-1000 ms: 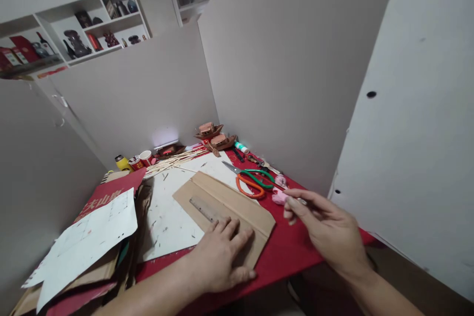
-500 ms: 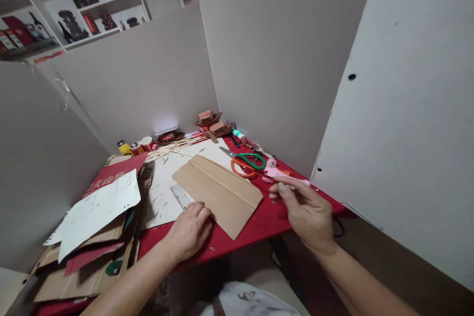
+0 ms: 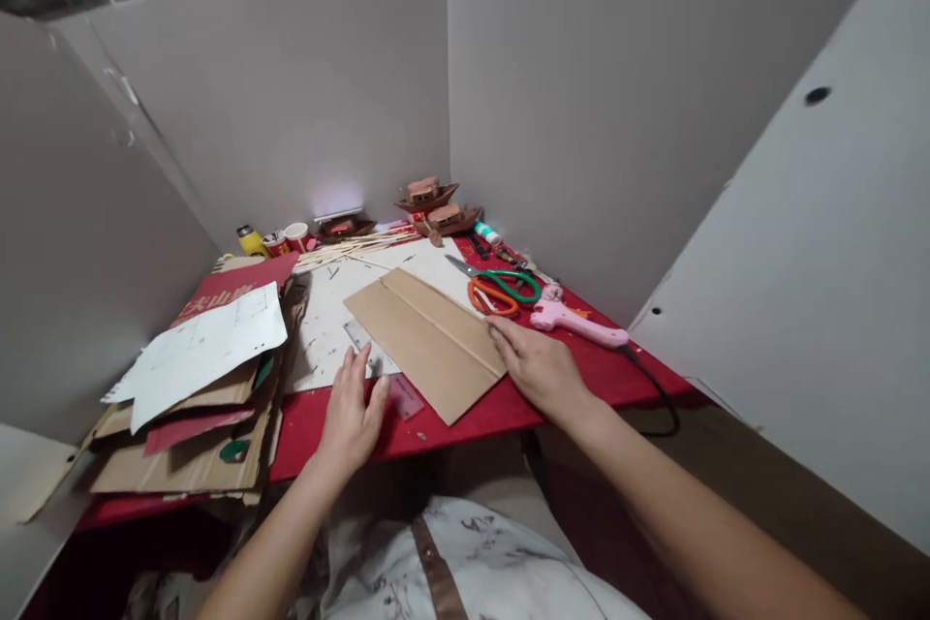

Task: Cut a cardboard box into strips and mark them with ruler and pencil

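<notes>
A flat piece of brown cardboard (image 3: 428, 334) with a lengthwise crease lies at an angle on the table, partly over a white sheet. My right hand (image 3: 542, 363) has hold of its right edge, fingers on top and the thumb hidden. Beside the cardboard's left side is my left hand (image 3: 356, 412), open with its fingers apart, above a clear ruler (image 3: 405, 397). The ruler lies partly under the cardboard and my left hand covers some of it. Scissors (image 3: 501, 291) with one green and one orange handle lie beyond my right hand.
A pink glue gun (image 3: 581, 322) with a black cord lies at right. Stacked cardboard and papers (image 3: 210, 349) stand at left. Thin wooden sticks (image 3: 356, 247), model boats (image 3: 450, 218), paper cups (image 3: 296, 234) and a yellow bottle (image 3: 251, 240) are at the back, near grey panels.
My right hand has come left and down onto the cardboard's edge, uncovering the glue gun. My left hand has lifted off the cardboard's near left side and opened. The view has tilted down.
</notes>
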Tool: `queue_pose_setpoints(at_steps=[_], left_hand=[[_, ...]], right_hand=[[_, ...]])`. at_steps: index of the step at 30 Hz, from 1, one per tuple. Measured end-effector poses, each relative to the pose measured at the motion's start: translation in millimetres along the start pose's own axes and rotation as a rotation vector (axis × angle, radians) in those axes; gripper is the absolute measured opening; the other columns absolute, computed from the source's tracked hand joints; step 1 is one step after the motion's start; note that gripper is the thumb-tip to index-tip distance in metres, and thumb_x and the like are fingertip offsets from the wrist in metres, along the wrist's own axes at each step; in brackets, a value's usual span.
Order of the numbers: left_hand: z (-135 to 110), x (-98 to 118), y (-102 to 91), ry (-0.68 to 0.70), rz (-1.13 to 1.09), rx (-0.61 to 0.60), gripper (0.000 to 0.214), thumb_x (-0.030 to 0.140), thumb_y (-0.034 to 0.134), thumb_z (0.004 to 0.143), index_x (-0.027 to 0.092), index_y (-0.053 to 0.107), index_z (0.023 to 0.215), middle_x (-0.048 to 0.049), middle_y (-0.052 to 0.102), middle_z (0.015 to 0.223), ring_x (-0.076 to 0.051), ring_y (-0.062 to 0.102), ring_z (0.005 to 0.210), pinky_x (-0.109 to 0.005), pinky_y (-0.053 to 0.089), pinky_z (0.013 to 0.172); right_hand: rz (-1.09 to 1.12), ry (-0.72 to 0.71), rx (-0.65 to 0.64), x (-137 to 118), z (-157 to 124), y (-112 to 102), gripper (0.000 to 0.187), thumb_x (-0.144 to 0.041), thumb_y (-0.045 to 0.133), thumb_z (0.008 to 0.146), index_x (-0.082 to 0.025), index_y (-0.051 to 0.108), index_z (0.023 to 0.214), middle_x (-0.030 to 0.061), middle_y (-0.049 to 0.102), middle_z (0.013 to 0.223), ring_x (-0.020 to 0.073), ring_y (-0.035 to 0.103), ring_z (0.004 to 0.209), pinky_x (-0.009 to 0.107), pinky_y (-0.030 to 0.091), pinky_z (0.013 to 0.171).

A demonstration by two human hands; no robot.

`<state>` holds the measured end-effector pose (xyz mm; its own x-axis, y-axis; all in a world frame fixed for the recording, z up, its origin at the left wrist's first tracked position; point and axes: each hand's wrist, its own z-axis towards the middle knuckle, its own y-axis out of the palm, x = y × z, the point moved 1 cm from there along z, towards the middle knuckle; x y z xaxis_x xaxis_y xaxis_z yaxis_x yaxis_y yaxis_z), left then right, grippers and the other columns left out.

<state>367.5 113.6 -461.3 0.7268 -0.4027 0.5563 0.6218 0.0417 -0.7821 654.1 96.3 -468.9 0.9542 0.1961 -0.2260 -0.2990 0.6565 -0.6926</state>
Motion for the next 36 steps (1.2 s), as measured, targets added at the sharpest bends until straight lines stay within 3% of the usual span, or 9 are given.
queue_pose_setpoints(at_steps=[8, 15, 27, 30, 32, 35, 36], left_hand=[[-0.9, 7.1, -2.2, 0.031, -0.054, -0.077, 0.065, 0.051, 0.038, 0.095, 0.015, 0.031, 0.149, -0.0190, 0.026, 0.157, -0.024, 0.018, 0.147, -0.048, 0.022, 0.117], [-2.4, 11.1, -1.5, 0.084, 0.119, -0.136, 0.070, 0.055, 0.053, 0.088, 0.017, 0.040, 0.145, -0.0208, 0.030, 0.155, -0.032, 0.023, 0.145, -0.054, 0.022, 0.116], [-1.3, 14.6, 0.0, 0.140, 0.162, -0.092, 0.064, 0.049, 0.053, 0.090, 0.009, 0.046, 0.139, -0.0229, 0.041, 0.148, -0.031, 0.037, 0.138, -0.048, 0.033, 0.112], [2.7, 18.7, -3.5, 0.168, 0.153, -0.012, 0.061, 0.045, 0.054, 0.090, 0.010, 0.044, 0.139, -0.0224, 0.045, 0.144, -0.029, 0.040, 0.136, -0.047, 0.037, 0.110], [-4.1, 21.5, -8.6, 0.230, 0.124, 0.125, 0.054, 0.038, 0.053, 0.091, 0.013, 0.044, 0.138, -0.0196, 0.051, 0.140, -0.027, 0.045, 0.133, -0.046, 0.040, 0.109], [-45.0, 18.2, -11.0, 0.388, 0.072, 0.414, 0.041, 0.021, 0.052, 0.090, 0.023, 0.049, 0.131, -0.0117, 0.065, 0.122, -0.024, 0.058, 0.119, -0.044, 0.047, 0.102], [-66.2, 14.0, -7.8, 0.455, 0.056, 0.448, 0.040, 0.017, 0.054, 0.088, 0.027, 0.051, 0.127, -0.0091, 0.069, 0.111, -0.024, 0.063, 0.110, -0.043, 0.052, 0.095]], right_hand=[[0.125, -0.124, -0.096, -8.2, -4.8, -3.9, 0.029, -0.025, 0.049, 0.094, -0.014, 0.065, 0.115, 0.0112, 0.074, 0.095, 0.0254, 0.069, 0.083, 0.040, 0.055, 0.079], [0.336, -0.191, -0.205, -14.7, -4.8, -2.1, 0.031, -0.025, 0.050, 0.093, -0.018, 0.060, 0.122, 0.0096, 0.071, 0.111, 0.0225, 0.068, 0.098, 0.038, 0.057, 0.085], [0.451, -0.069, -0.129, -10.2, -5.7, -10.5, 0.029, -0.021, 0.047, 0.093, -0.019, 0.061, 0.119, 0.0086, 0.071, 0.112, 0.0213, 0.069, 0.100, 0.033, 0.056, 0.088], [0.453, -0.067, -0.111, -10.6, -5.8, -12.8, 0.029, -0.021, 0.046, 0.094, -0.020, 0.062, 0.119, 0.0086, 0.071, 0.113, 0.0216, 0.069, 0.101, 0.034, 0.055, 0.089], [0.454, -0.071, -0.102, -10.9, -5.8, -14.0, 0.030, -0.021, 0.045, 0.094, -0.020, 0.062, 0.118, 0.0090, 0.071, 0.113, 0.0219, 0.068, 0.101, 0.035, 0.055, 0.089], [0.467, -0.086, -0.090, -11.3, -5.5, -15.8, 0.031, -0.020, 0.044, 0.094, -0.020, 0.063, 0.118, 0.0093, 0.071, 0.112, 0.0214, 0.069, 0.101, 0.035, 0.055, 0.089], [0.474, -0.090, -0.084, -11.5, -5.3, -16.3, 0.031, -0.020, 0.044, 0.094, -0.020, 0.063, 0.118, 0.0092, 0.072, 0.111, 0.0212, 0.069, 0.100, 0.035, 0.055, 0.089]])
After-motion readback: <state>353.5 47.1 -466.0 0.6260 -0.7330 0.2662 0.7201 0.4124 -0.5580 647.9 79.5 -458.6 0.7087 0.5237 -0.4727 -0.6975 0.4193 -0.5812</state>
